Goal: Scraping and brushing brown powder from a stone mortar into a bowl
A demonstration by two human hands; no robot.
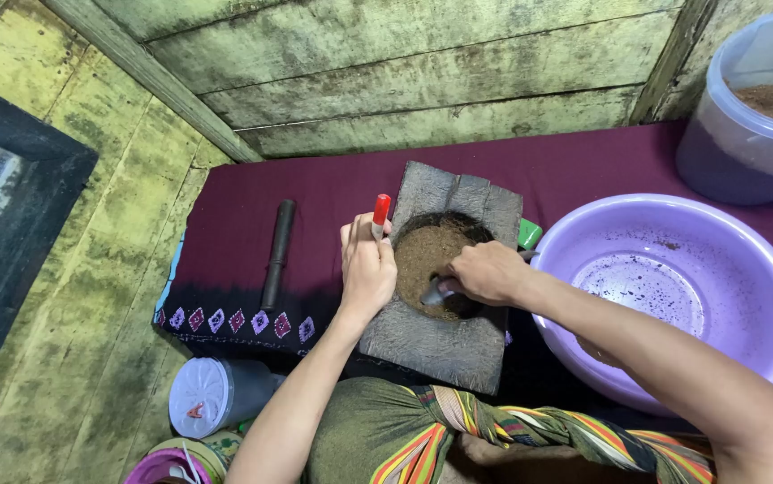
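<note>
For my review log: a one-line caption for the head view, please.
Right hand spoons brown powder from a stone mortar; left hand holds a red-capped tube.

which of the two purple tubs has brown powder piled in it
The tall lidless bucket in the far right corner, filled with brown powder. The wide shallow basin beside the right hand holds only scattered specks.

Maroon cloth [252, 202] spread over wooden floor [90, 296]. On cloth: stone mortar [444, 336], black pestle [278, 254] left of it, lilac basin [673, 296], lidless tub [745, 99] behind.
</note>
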